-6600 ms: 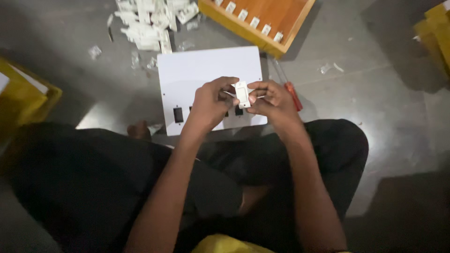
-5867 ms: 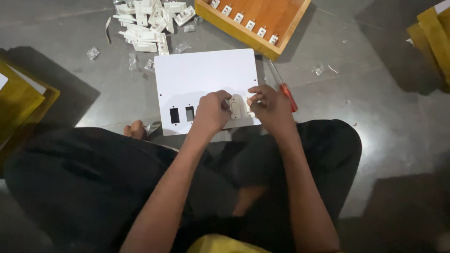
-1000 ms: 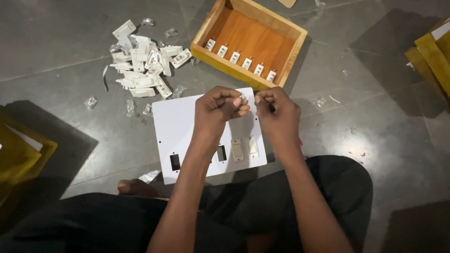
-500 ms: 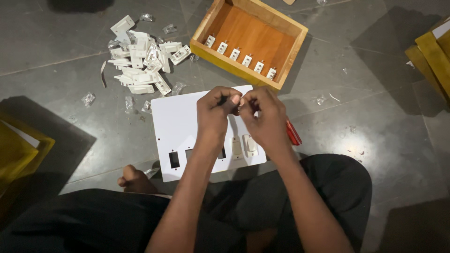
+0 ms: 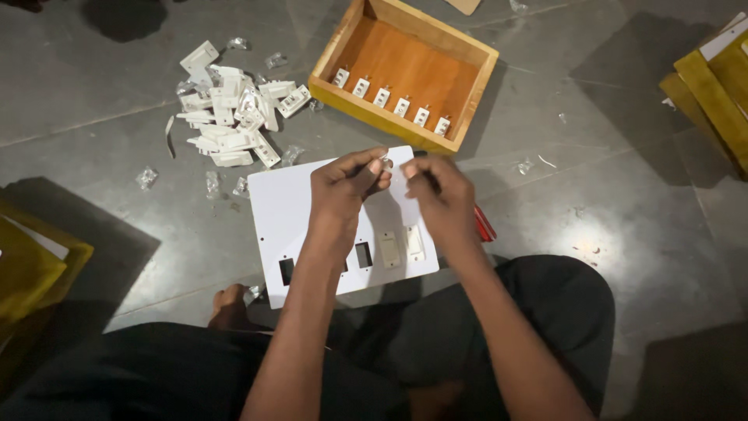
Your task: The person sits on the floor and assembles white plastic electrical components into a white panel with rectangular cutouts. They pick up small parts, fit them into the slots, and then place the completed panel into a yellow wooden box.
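1. I am watching both hands working together above the white panel [image 5: 312,210]. The left hand [image 5: 339,187] and right hand [image 5: 440,195] are pinching a small clear wrapper [image 5: 392,166] between thumb and fingertips, each grip closed tight on its own end.

2. A few seconds ago the hands were pressing a white switch down at the panel's lower edge; now they are lifted over its top edge, and two switches [image 5: 400,247] are sitting in the panel's slots. I am judging that one fitting is finished and the next part is being unwrapped.

3. I cannot tell whether a switch is inside the wrapper; it is too small and glossy.

4. I am counting: one panel on the floor, two filled slots, two open dark slots [image 5: 364,254] in view, with the forearm possibly hiding more.

5. The wooden tray [image 5: 467,58] is holding six small white parts [image 5: 392,100] in a row.

6. A loose pile of white switches [image 5: 234,117] is lying to the left, too jumbled to count, with scraps of clear wrapping around it. A red tool [image 5: 483,224] is peeking out beside the right hand.
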